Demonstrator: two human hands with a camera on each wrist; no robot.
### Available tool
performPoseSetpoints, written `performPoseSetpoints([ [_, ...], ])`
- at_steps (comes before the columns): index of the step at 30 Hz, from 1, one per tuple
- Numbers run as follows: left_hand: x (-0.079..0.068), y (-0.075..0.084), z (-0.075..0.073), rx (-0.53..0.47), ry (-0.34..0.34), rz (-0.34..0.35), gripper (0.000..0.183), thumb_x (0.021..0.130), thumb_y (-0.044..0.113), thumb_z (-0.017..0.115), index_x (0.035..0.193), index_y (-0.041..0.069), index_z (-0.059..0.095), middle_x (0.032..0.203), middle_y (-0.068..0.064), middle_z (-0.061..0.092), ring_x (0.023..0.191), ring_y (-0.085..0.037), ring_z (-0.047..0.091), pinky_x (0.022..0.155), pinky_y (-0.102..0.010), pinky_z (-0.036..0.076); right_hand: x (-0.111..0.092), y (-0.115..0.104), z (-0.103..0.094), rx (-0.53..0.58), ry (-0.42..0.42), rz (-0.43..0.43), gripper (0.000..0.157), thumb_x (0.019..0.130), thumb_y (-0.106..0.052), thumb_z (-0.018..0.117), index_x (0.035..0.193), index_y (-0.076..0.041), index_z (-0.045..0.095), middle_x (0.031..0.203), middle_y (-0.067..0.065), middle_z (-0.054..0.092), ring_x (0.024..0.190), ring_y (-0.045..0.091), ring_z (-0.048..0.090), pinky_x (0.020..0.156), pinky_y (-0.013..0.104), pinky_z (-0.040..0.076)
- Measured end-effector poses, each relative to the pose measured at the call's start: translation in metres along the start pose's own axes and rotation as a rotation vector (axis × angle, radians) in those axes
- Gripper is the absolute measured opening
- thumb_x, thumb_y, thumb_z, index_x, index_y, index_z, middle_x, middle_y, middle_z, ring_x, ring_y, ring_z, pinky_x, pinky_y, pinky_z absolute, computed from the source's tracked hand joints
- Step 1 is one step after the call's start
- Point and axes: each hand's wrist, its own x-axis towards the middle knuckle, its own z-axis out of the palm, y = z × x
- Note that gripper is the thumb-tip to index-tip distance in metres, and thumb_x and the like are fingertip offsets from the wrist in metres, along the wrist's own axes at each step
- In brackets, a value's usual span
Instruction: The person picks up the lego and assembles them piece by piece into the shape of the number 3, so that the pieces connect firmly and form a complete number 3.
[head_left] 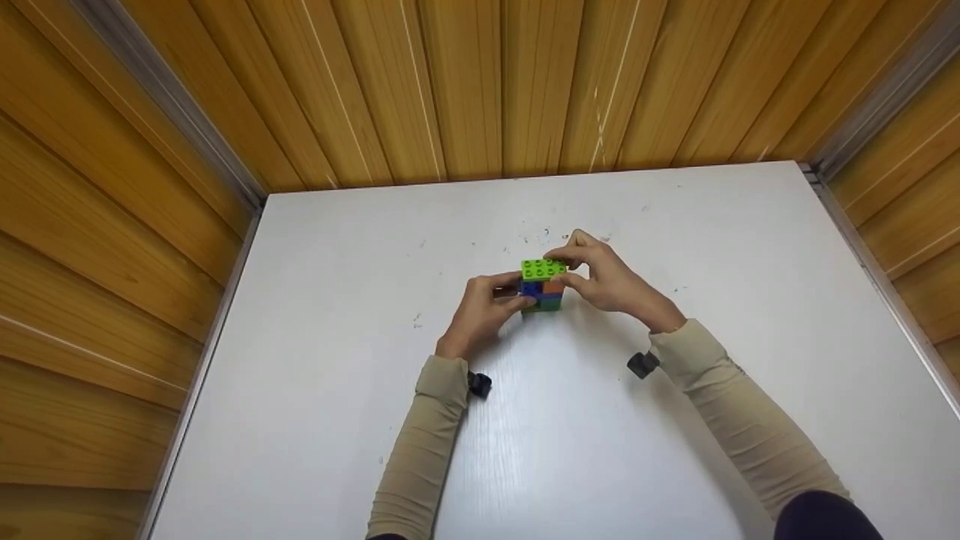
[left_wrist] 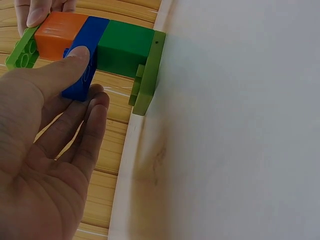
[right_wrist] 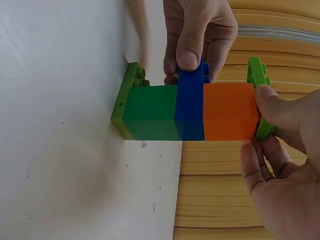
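A small tower of toy building bricks stands on the table. Lowest is a flat olive-green brick (right_wrist: 125,105), then a tall green brick (right_wrist: 151,114), a flat blue brick (right_wrist: 190,107) and an orange brick (right_wrist: 228,112). My left hand (head_left: 476,313) pinches the blue brick's overhanging end, thumb on one face and fingers behind. At the top, my right hand (head_left: 613,279) pinches a flat lime-green brick (head_left: 534,270) between thumb and fingers. This brick lies right at the orange brick's top, slightly tilted in the right wrist view, its far end overhanging toward the left hand's side.
The white table (head_left: 315,360) bears scattered dark specks and scuffs, several just behind the tower. Wood-patterned panels (head_left: 465,90) rise along the back and sides. Small black wrist cameras (head_left: 480,385) hang beside both sleeves.
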Motion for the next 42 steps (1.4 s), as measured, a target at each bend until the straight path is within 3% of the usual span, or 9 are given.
performPoseSetpoints([
  [16, 0.0000, 0.0008, 0.0011, -0.010, 0.004, -0.025, 0.050, 0.096, 0.011, 0.081, 0.143, 0.003, 0.067, 0.134, -0.016, 0.073, 0.118, -0.022, 0.074, 0.096, -0.026, 0.061, 0.0005, -0.0041, -0.0034, -0.065, -0.026, 0.012, 0.039, 0.100, -0.014, 0.075, 0.138, -0.005, 0.072, 0.103, 0.013, 0.055, 0.089, 0.021, 0.044, 0.077, 0.036, 0.037],
  [26, -0.0007, 0.0008, 0.0015, -0.024, 0.003, -0.027, 0.050, 0.096, 0.010, 0.081, 0.144, 0.003, 0.066, 0.134, -0.016, 0.073, 0.118, -0.022, 0.074, 0.097, -0.025, 0.060, 0.0010, -0.0036, -0.0020, -0.068, -0.018, 0.000, 0.039, 0.098, -0.013, 0.078, 0.136, -0.003, 0.073, 0.096, 0.011, 0.050, 0.089, 0.030, 0.049, 0.077, 0.035, 0.037],
  [42, -0.0007, -0.0018, 0.0034, -0.022, 0.013, -0.003, 0.050, 0.095, 0.012, 0.081, 0.142, 0.003, 0.067, 0.133, -0.016, 0.074, 0.119, -0.023, 0.074, 0.097, -0.026, 0.061, -0.0004, 0.0008, 0.0024, -0.067, 0.024, -0.039, 0.040, 0.095, -0.011, 0.082, 0.133, -0.004, 0.075, 0.094, 0.013, 0.048, 0.086, 0.019, 0.042, 0.077, 0.035, 0.034],
])
